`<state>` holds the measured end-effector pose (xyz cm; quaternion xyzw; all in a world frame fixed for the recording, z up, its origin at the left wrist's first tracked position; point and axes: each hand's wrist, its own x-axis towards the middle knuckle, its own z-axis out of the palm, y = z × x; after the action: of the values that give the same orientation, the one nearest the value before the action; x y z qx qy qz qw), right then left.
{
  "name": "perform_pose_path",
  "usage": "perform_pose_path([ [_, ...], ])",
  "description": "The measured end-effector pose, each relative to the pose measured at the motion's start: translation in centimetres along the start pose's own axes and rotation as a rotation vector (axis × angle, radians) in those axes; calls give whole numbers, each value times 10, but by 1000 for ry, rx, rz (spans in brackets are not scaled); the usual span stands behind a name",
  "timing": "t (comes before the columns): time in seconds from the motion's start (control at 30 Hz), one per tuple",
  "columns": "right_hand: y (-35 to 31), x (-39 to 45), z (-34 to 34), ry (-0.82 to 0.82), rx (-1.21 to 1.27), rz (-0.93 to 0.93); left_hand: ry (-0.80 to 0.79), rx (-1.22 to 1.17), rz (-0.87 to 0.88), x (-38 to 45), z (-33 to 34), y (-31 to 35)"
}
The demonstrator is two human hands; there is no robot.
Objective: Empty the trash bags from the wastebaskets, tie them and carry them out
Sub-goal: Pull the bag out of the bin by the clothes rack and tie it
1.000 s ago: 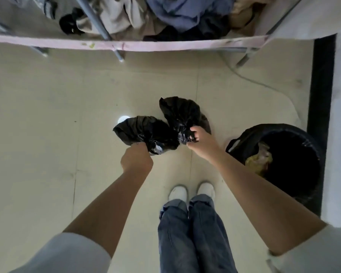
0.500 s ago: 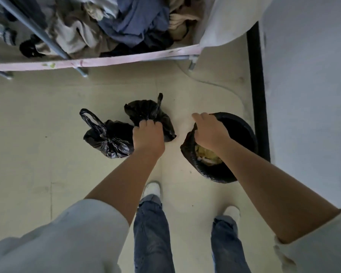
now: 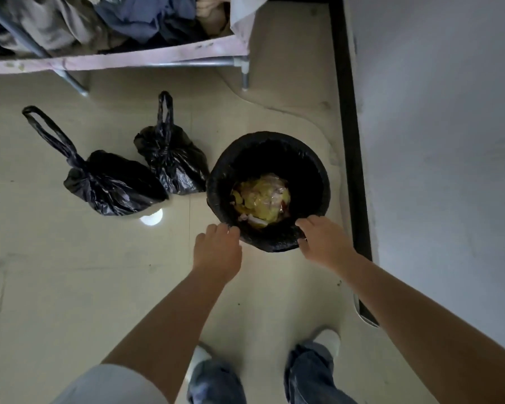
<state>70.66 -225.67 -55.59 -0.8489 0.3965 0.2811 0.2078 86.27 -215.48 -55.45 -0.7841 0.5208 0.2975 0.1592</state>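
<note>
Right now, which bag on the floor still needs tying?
Find the grey wall on the right; the round wastebasket stands beside it. The bag lining it gapes open over yellow scraps, unlike the two knotted bags left of it.

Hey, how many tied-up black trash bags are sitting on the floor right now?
2. One tied bag lies furthest left on the floor; the other tied bag stands right of it, beside the wastebasket. Its liner remains untied.
</note>
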Motion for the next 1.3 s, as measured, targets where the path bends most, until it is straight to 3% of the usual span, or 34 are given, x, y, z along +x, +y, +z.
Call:
perform_pose_path([
  [0.37,13,92,90,61,-44,-330,320,89,356,94,96,-23],
  [0.53,22,107,90,31,72,-393,423,-99,590,125,103,-37],
  [0.73,18,102,88,97,130,-414,501,-166,628,119,107,-42],
  [0.9,18,91,101,238,-19,-438,725,129,700,112,118,-45],
  [1.07,19,87,105,253,-61,-475,483,364,610,104,112,-31],
  [1.2,16,86,98,196,-108,-437,378,140,498,97,100,-27],
  [1.3,20,95,91,345,-40,-325,395,-72,446,102,92,-27],
])
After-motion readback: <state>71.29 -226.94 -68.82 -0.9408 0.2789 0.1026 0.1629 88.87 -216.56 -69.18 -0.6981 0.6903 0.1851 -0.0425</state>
